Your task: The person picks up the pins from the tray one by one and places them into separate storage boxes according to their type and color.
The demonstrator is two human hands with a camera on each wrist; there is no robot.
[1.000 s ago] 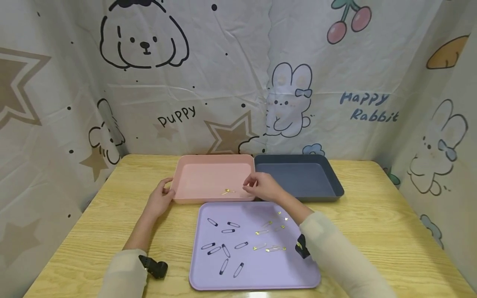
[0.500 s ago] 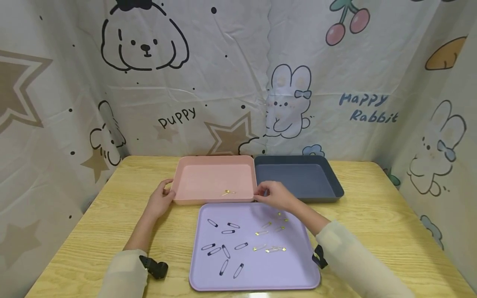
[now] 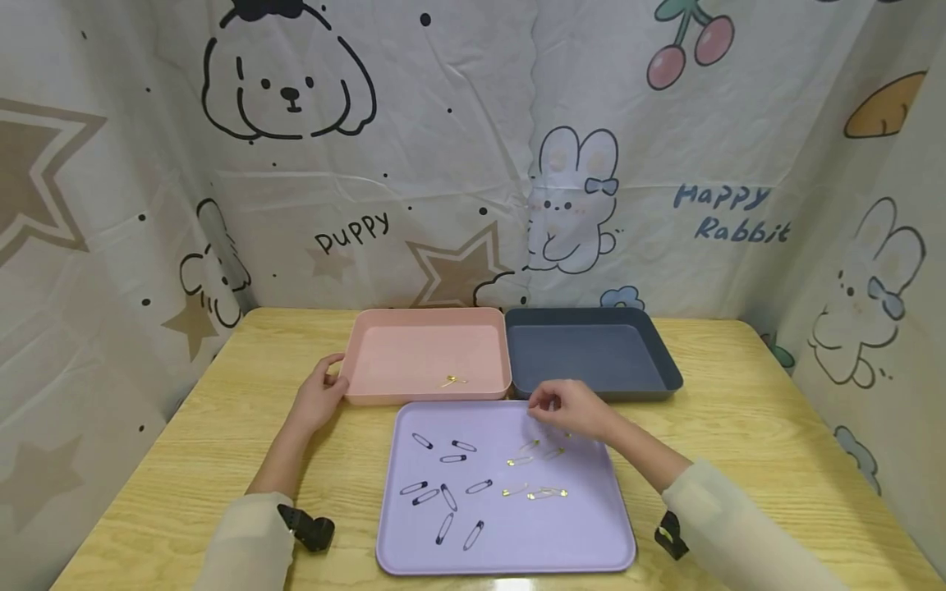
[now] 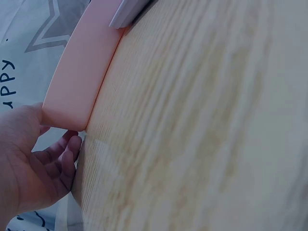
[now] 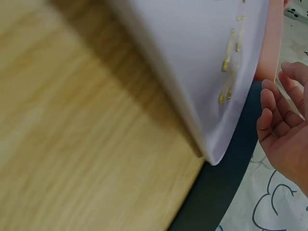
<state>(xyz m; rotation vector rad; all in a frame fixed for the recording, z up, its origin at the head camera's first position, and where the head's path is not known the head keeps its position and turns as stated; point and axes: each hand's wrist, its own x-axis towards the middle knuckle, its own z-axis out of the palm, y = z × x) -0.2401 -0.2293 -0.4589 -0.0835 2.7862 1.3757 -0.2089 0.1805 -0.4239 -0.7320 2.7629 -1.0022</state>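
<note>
My left hand [image 3: 316, 400] rests against the left wall of the pink tray [image 3: 414, 318], thumb and fingers touching its outer side; in the left wrist view the fingers are bent beside its corner. My right hand [image 3: 572, 408] hovers over the far right part of the lilac tray [image 3: 532, 550], fingers loosely bent, with nothing visible between them. Gold safety pins [image 3: 547, 494] lie on the right half of the lilac tray, some partly hidden by the hand. Several black-headed safety pins [image 3: 479, 487] lie on its left half. A few gold pins [image 3: 452, 381] sit inside the pink tray.
A dark blue tray [image 3: 591, 358] adjoins the pink tray on the right, with no pins seen in it. All three trays stand on a wooden table [image 3: 754, 460]. A printed curtain [image 3: 443, 164] hangs behind and at both sides.
My right hand has moved back from the pink tray's right end, toward me and to the right, over the lilac tray. My left hand stays on the pink tray.
</note>
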